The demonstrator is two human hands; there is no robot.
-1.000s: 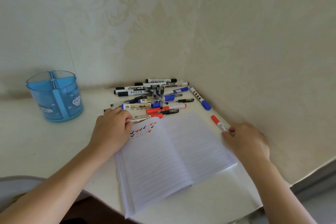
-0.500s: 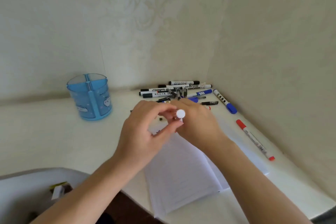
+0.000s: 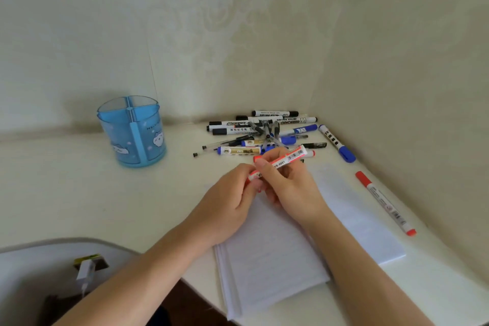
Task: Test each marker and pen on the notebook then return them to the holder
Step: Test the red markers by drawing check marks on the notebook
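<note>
Both hands hold one red-and-white marker [image 3: 287, 159] above the open notebook [image 3: 280, 254]. My right hand [image 3: 288, 185] grips the marker's barrel; my left hand [image 3: 232, 201] pinches its lower red end, where the cap sits. The marker tilts up to the right. A pile of markers and pens [image 3: 264, 135] lies in the desk's far corner behind my hands. The blue divided holder [image 3: 132, 131] stands at the left, apart from everything, and looks empty. A second red marker [image 3: 383, 201] lies to the right of the notebook.
A blue-capped marker [image 3: 336, 143] lies along the right wall. Walls close off the back and right of the white desk [image 3: 79, 193]. A white chair or bin edge with a charger plug [image 3: 86, 270] shows at lower left, below the desk's front edge.
My hands left the notebook and the right-side marker, came together over the page, and now hold a red marker turned sideways; half a second ago its white end faced the camera.
</note>
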